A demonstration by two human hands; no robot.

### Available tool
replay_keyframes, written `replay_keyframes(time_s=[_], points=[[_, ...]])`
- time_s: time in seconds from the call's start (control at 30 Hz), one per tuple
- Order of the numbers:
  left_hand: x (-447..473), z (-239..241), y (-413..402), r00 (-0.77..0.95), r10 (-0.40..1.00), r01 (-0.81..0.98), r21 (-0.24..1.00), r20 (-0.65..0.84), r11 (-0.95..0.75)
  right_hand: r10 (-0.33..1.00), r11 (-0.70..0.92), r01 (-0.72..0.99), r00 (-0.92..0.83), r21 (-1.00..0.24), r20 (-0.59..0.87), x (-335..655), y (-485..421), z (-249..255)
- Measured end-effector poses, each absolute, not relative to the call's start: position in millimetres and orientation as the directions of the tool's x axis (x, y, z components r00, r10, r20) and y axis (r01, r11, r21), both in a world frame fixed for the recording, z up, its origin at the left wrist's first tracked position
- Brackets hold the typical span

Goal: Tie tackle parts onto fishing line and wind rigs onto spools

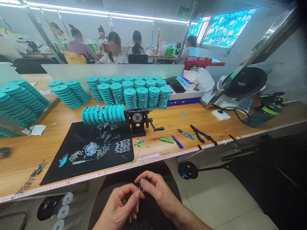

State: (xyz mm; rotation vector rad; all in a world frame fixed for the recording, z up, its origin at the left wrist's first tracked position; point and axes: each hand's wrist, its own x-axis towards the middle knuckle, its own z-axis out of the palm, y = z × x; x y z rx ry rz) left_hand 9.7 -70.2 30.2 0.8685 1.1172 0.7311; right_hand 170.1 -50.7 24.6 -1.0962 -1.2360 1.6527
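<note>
Above my lap, in front of the table edge, my left hand [124, 202] and my right hand [153, 188] meet with fingers pinched together. Between them is a thin blue piece [139, 185] on a fine line that runs up toward the table edge. My left hand pinches its lower end and my right hand its upper part; the fingers hide the rest. Beyond them a black mat [83, 172] carries grey barrel-shaped pieces [122, 146], small pale clear pieces [91, 149], metal bits [75, 156] and blue slivers [63, 161]. A hand-cranked winder [137, 119] holds turquoise spools [103, 115].
Stacked turquoise spools [129, 92] line the back, with more at the left [19, 102]. Pliers [198, 133], blue snips [185, 134], a blue-handled tool [176, 141] and a green object [166, 140] lie right. A measuring tape [96, 173] follows the table edge. People sit beyond the partition.
</note>
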Motion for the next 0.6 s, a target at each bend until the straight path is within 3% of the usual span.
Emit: replay_keyframes(time_s=[0.2,0.4,0.6], points=[[1.9,28.1,-72.0,0.330,0.818,0.057,0.875,-0.471,0.480,0.951,-0.278,-0.233,-0.202,-0.932,-0.234,169.8,-45.5,20.1],[-11.4,35.3,-63.0,0.244,0.916,0.237,0.936,-0.317,0.261,0.981,-0.135,-0.030,-0.142,-0.990,-0.130,175.4,-51.3,21.7],[3.8,32.1,-54.7,0.349,0.831,0.007,0.888,-0.433,0.460,0.986,-0.015,0.079,-0.164,-0.997,-0.028,174.3,-54.2,30.2]])
